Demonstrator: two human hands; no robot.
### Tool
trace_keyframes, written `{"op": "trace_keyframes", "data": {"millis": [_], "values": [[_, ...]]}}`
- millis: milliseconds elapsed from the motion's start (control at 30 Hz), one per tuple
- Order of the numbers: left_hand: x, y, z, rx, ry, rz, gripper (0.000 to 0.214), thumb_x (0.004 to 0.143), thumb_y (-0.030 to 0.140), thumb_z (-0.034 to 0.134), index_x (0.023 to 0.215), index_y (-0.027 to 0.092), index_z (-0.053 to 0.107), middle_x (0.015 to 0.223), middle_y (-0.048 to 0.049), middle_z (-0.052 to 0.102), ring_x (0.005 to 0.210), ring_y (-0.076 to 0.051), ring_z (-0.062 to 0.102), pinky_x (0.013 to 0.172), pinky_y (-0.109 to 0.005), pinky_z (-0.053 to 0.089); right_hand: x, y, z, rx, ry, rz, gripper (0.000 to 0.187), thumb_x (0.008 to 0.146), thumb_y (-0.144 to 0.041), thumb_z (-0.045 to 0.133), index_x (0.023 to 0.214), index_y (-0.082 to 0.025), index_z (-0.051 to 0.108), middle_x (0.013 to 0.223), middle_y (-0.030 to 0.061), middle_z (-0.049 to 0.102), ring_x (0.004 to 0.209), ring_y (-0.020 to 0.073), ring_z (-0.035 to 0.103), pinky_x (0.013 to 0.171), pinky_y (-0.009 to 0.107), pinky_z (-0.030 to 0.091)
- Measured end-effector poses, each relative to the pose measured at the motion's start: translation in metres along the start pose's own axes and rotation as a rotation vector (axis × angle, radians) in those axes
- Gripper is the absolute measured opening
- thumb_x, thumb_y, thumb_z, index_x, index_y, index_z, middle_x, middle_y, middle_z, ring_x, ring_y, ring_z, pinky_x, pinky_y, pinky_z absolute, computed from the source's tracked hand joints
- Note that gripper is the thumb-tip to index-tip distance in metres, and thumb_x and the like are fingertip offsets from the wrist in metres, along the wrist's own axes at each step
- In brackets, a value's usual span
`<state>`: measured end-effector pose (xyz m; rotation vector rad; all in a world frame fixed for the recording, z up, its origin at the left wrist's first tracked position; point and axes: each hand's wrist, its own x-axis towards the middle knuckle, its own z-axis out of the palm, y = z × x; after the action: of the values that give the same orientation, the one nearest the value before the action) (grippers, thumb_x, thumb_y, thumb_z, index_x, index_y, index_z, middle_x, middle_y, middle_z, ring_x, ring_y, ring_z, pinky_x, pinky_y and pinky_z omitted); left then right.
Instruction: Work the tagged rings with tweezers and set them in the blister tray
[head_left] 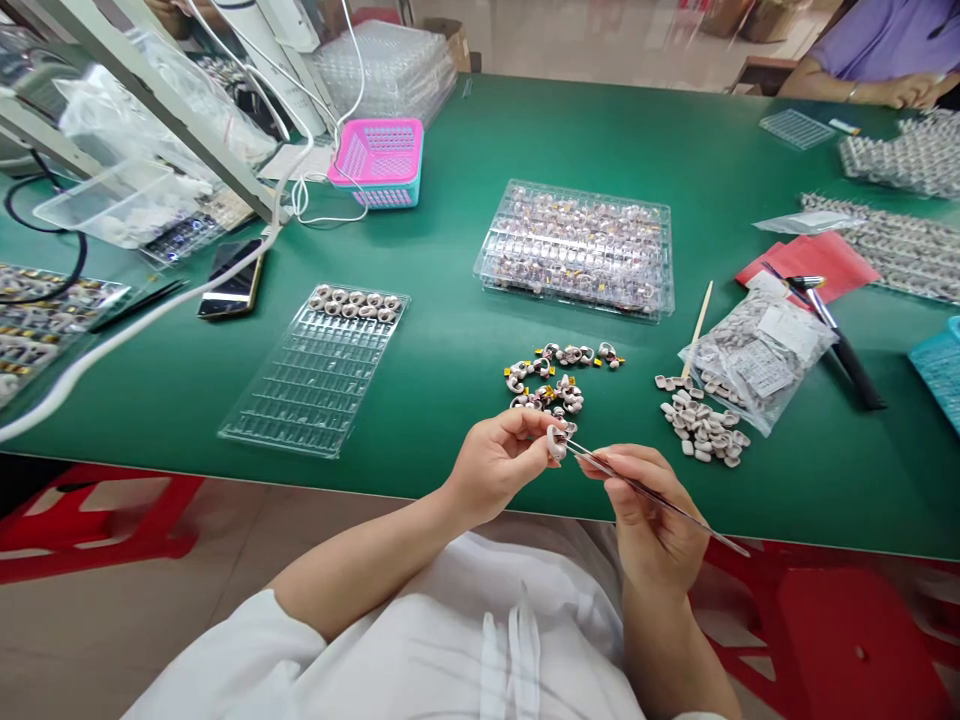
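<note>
Green table (442, 300): clear plastic tray (300, 388), two rows full, others unfilled. My left hand (491, 462) pinches white curved shell (555, 443); right hand (661, 515), silver tweezers (590, 458).

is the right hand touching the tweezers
Touching: the head view shows the right hand holding the tweezers between thumb and fingers.

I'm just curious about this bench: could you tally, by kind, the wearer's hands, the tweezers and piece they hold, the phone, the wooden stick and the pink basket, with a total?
Hands: 2 (left hand, right hand)
Held tweezers: 1
Held piece: 1
Phone: 1
Stick: 1
Pink basket: 1
Total: 7
</note>
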<state>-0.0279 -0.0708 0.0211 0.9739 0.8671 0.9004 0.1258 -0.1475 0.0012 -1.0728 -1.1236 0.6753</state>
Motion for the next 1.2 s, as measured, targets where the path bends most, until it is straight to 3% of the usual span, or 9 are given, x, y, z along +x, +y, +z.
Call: {"op": "trace_keyframes", "data": {"millis": [367, 700, 1000, 1200], "values": [[0.001, -0.002, -0.001, -0.009, 0.003, 0.012, 0.018, 0.074, 0.025, 0.078, 0.084, 0.012, 0.069, 0.076, -0.0036, 0.070, 0.063, -0.011, 0.064, 0.065, -0.023, 0.058, 0.001, 0.002, 0.001, 0.029, -0.026, 0.025, 0.028, 0.090, -0.009, 0.061, 0.110, -0.026, 0.072, 0.105, 0.0069, 0.068, 0.091, 0.0213, 0.071, 0.076, 0.038, 0.066], [0.000, -0.004, -0.004, 0.025, 0.001, -0.010, 0.019, 0.074, 0.023, 0.078, 0.086, 0.011, 0.069, 0.075, -0.0028, 0.070, 0.064, -0.011, 0.065, 0.065, -0.021, 0.057, 0.004, 0.006, 0.004, 0.120, -0.019, 0.062, 0.023, 0.092, -0.013, 0.061, 0.107, -0.026, 0.073, 0.101, 0.0068, 0.068, 0.086, 0.0200, 0.071, 0.071, 0.036, 0.066], [0.003, 0.003, -0.006, -0.049, -0.063, -0.132, 0.027, 0.070, 0.033, 0.082, 0.081, 0.011, 0.070, 0.073, -0.0022, 0.069, 0.057, -0.009, 0.062, 0.059, -0.022, 0.056, 0.004, 0.011, -0.005, 0.217, -0.110, 0.106, 0.021, 0.092, -0.016, 0.062, 0.106, -0.026, 0.074, 0.103, 0.0067, 0.068, 0.085, 0.0205, 0.074, 0.074, 0.038, 0.066], [0.001, 0.000, -0.006, 0.023, -0.036, -0.091, 0.027, 0.070, 0.034, 0.082, 0.082, 0.011, 0.071, 0.077, -0.0039, 0.069, 0.061, -0.010, 0.060, 0.061, -0.024, 0.056, 0.007, 0.016, -0.004, 0.301, -0.097, 0.165, 0.017, 0.093, -0.020, 0.063, 0.104, -0.025, 0.075, 0.100, 0.0065, 0.068, 0.084, 0.0198, 0.073, 0.074, 0.037, 0.066]]}}
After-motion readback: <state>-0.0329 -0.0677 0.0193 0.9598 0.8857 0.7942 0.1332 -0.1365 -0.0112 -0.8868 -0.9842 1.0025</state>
